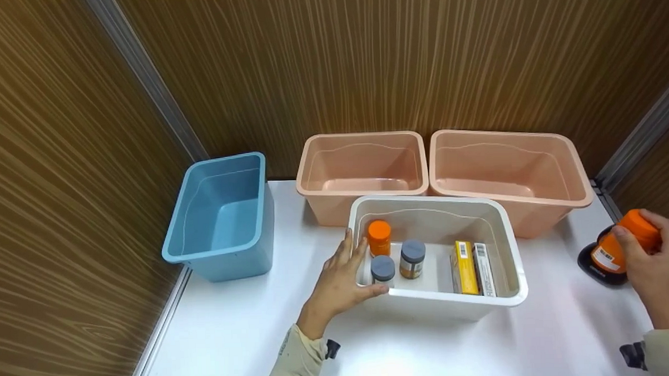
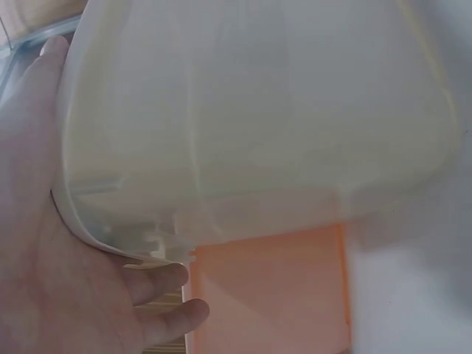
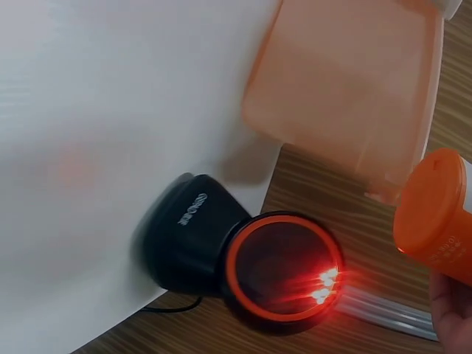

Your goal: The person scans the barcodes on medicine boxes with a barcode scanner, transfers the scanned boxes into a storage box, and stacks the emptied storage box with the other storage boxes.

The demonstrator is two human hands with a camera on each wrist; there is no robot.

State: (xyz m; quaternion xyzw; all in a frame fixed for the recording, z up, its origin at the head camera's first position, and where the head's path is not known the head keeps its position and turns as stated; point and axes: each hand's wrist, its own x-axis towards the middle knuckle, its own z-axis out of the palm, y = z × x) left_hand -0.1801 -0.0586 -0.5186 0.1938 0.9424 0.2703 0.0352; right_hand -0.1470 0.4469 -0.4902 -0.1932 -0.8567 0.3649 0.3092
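My right hand (image 1: pixel 662 260) holds an orange-capped bottle (image 1: pixel 641 228) at the far right. In the right wrist view, the bottle's cap (image 3: pixel 431 210) is beside a black scanner (image 3: pixel 195 240) with an orange ring and bright red lights. From the head view the bottle overlaps the scanner (image 1: pixel 600 274). My left hand (image 1: pixel 340 282) rests on the near left corner of a white bin (image 1: pixel 438 298), fingers along the left rim and thumb at the front rim. Inside the bin are an orange-capped bottle (image 1: pixel 379 236), two grey-capped jars (image 1: pixel 412 259), a yellow box (image 1: pixel 465 267) and a white box (image 1: pixel 483 269).
Two peach bins (image 1: pixel 362 192) (image 1: pixel 513 198) stand side by side behind the white bin. To the left is a blue bin (image 1: pixel 220 250). Wood-patterned panels (image 1: pixel 363 59) enclose the white table (image 1: pixel 234 330) at the back and sides.
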